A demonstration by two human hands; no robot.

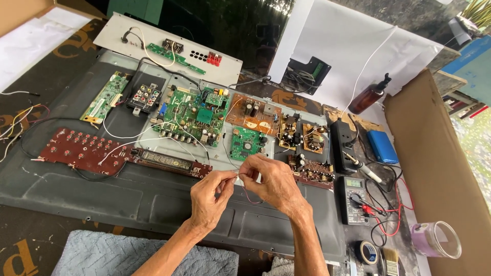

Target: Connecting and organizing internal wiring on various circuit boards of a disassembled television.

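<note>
My left hand (pixel 210 197) and my right hand (pixel 271 181) meet over the grey metal back panel (pixel 102 194), fingertips pinched together on a thin wire (pixel 248 197) that loops down, red and dark, below my right hand. Just beyond the fingers lie a small green circuit board (pixel 244 144) and a long dark red display board (pixel 169 162). A large green main board (pixel 192 115) sits further back.
A red button board (pixel 82 149) lies at left, brown boards (pixel 307 138) at right. A multimeter (pixel 354 200) with red leads, a soldering iron (pixel 365 169), a black power strip (pixel 341 143), a blue box (pixel 382 146), an amber pump bottle (pixel 369 97), tape rolls and a brush stand right. A cardboard sheet (pixel 440 168) leans at far right.
</note>
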